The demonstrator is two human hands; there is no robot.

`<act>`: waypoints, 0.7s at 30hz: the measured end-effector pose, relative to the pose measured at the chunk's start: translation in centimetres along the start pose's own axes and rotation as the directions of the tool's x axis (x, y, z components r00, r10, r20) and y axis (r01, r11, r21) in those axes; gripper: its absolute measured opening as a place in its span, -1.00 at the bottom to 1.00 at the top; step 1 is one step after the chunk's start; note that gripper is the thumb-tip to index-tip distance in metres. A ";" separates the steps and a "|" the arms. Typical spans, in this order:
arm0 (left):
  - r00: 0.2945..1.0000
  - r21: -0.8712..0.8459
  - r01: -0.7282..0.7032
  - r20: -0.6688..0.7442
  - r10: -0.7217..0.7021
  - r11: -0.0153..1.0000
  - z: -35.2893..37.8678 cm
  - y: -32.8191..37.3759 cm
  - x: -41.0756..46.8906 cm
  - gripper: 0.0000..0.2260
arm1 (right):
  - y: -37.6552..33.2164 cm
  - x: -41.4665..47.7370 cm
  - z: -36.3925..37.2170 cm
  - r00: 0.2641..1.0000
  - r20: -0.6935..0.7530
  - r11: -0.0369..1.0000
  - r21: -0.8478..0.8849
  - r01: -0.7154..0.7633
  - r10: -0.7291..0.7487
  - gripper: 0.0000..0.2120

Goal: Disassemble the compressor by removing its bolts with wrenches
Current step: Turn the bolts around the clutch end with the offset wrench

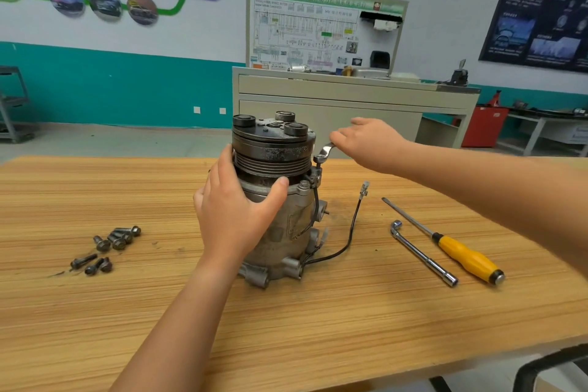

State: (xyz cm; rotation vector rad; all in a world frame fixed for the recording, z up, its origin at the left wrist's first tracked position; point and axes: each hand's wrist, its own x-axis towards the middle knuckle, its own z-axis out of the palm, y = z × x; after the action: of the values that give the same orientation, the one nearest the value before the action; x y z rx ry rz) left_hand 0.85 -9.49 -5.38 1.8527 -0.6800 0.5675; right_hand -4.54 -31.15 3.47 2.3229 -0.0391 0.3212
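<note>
Standing upright on the worktop, the compressor is steadied by the left grip, curled round its housing; the wrench, pinched by the right grip, is to be kept square while turned.

The compressor has a dull grey metal body with dark smudges, and its pulley is black with pale scuffs. The wire trailing from it is black. The table is tan wood, streaked with fine darker grain lines. The loose bolts are dark grey. The ring wrench and the L-shaped socket wrench are shiny silver. The screwdriver has a yellow handle, a black collar and a silver shaft. The wall is white above a teal band. The cabinet is beige.
</note>
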 end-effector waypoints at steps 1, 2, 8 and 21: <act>1.000 0.000 0.000 -0.002 0.000 1.000 0.0 0.0 0.0 -0.13 | -0.1 0.8 0.7 0.999 -0.050 1.000 0.023 -0.003 0.004 -0.69; 1.000 0.000 0.000 -0.005 0.000 1.000 0.0 0.0 0.0 -0.13 | -0.3 1.5 1.1 0.996 -0.085 0.999 0.046 -0.016 0.020 -0.68; 1.000 -0.017 0.011 -0.009 -0.011 1.000 0.0 0.1 0.0 -0.13 | -1.9 0.7 1.0 0.897 -0.155 0.838 0.450 -0.309 0.415 -0.73; 1.000 -0.023 0.021 -0.011 -0.021 1.000 0.0 0.2 -0.1 -0.13 | -5.0 -6.9 -5.3 0.949 0.112 0.934 0.172 -0.312 0.296 -0.72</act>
State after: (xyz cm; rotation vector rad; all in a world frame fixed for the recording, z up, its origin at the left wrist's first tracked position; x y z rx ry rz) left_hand 0.67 -9.53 -5.35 1.8317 -0.6565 0.5540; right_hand -11.75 -24.36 1.84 2.5176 -0.4322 0.3954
